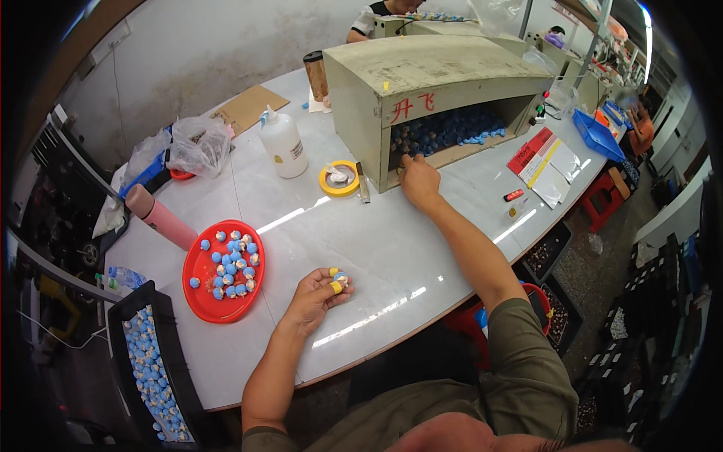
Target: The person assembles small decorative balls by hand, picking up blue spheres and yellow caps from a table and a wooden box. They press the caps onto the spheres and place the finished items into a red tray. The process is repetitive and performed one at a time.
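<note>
My left hand (315,300) is over the near middle of the table, with yellow bands on its thumb and a finger. Pinched between those fingertips is a small blue-and-white ball-shaped piece (341,279). My right hand (420,182) reaches forward to the low opening of a large cream-coloured metal box (358,113). Its fingers are drawn together at the box's front lip; whatever they grip is hidden. Inside the box lies a heap of small blue pieces (444,132). A red round tray (197,301) to the left carries several blue-and-white pieces (239,264).
A pink bottle (162,218) leans beside the red tray. A white squeeze bottle (282,143), yellow tape roll (331,188) and cutter knife (364,184) stand near the box. A black bin (120,331) of blue pieces is at left; papers (546,166) lie right. Other people sit farther back.
</note>
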`<state>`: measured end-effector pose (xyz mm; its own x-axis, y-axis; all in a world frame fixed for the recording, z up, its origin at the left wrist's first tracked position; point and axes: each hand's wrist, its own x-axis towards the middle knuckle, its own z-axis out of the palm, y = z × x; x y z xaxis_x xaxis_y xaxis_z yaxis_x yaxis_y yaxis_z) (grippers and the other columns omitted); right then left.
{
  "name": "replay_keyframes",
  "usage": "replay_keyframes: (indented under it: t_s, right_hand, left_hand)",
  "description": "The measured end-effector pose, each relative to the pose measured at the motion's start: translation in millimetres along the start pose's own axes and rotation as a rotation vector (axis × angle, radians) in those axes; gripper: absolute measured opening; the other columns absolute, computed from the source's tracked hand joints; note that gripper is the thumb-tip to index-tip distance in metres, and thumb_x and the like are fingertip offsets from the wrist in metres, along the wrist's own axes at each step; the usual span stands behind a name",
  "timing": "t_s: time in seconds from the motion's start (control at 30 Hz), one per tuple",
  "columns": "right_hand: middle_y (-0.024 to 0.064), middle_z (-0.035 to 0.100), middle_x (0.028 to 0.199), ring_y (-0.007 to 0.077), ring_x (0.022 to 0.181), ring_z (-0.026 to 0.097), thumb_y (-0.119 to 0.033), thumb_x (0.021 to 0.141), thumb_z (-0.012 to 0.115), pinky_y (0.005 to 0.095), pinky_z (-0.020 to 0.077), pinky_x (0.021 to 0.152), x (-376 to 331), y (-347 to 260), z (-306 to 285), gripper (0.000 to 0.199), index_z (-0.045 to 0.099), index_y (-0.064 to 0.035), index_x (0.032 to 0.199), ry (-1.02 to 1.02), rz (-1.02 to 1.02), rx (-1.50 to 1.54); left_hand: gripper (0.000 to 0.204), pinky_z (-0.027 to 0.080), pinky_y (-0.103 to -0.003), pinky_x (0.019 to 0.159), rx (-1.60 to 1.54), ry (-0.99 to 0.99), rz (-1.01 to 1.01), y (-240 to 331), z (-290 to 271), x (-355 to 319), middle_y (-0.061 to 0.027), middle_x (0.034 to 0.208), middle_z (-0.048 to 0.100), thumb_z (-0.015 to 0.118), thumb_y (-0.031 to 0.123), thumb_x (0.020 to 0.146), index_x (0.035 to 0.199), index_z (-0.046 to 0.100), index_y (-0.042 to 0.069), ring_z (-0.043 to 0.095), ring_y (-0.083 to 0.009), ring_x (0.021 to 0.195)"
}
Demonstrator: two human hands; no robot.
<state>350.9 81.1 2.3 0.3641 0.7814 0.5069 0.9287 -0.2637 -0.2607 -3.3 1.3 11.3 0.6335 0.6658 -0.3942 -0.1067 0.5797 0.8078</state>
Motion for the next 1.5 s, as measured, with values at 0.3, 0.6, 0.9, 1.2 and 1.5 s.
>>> replay_keyframes:
  t_s: [0.3,0.6,0.9,1.2,1.5]
  right_hand:
    - [0.0167,0.067,0.093,0.033,0.08,0.067,-0.009,0.077,0.07,0.0437,0.0541,0.069,-26.9,-16.2,-3.6,0.028,0.061,-0.0014,0.103,0.108,0.105,0.333]
    - [0.0099,0.068,0.093,0.0129,0.077,0.062,-0.004,0.083,0.067,0.0282,0.0527,0.069,-140.8,-141.1,-64.7,0.027,0.063,0.0026,0.109,-0.485,0.011,1.132]
    - [0.0077,0.068,0.102,0.0128,0.082,0.064,-0.001,0.086,0.065,0.0277,0.0524,0.074,-141.0,-126.6,-40.4,0.024,0.063,0.002,0.11,-0.555,0.036,1.326]
    - [0.0089,0.068,0.103,0.0136,0.089,0.061,0.002,0.085,0.068,0.0272,0.0505,0.079,-144.1,-124.0,-37.2,0.023,0.062,0.0013,0.107,-0.506,-0.118,1.27]
    - [0.0136,0.067,0.109,0.0237,0.098,0.065,0.01,0.08,0.064,0.0324,0.0516,0.087,-137.7,-126.5,-51.7,0.026,0.063,0.0013,0.104,-0.448,-0.3,1.169]
  left_hand:
    - [0.023,0.06,-0.022,0.074,-0.113,0.131,0.13,-1.3,6.5,1.1,-0.0131,0.107,0.068,0.064,0.006,0.094,0.115,0.056,0.001,0.07,-0.0177,0.092]
    - [0.024,0.06,-0.022,0.077,-0.21,0.197,0.235,-12.6,-1.8,9.3,-0.0107,0.107,0.067,0.061,0.007,0.097,0.119,0.055,0.0,0.069,-0.0148,0.091]
    - [0.031,0.056,-0.026,0.09,-0.249,0.129,0.199,-15.0,-8.0,10.8,-0.0129,0.119,0.064,0.056,0.013,0.101,0.128,0.052,-0.003,0.065,-0.0174,0.105]
    - [0.028,0.056,-0.029,0.093,-0.297,0.068,0.18,-14.6,-12.8,11.7,-0.0128,0.117,0.063,0.058,0.008,0.099,0.124,0.054,-0.004,0.066,-0.0192,0.105]
    - [0.025,0.057,-0.028,0.092,-0.251,0.112,0.189,-17.1,-10.0,14.0,-0.0136,0.114,0.064,0.055,0.002,0.097,0.12,0.055,-0.006,0.066,-0.0182,0.102]
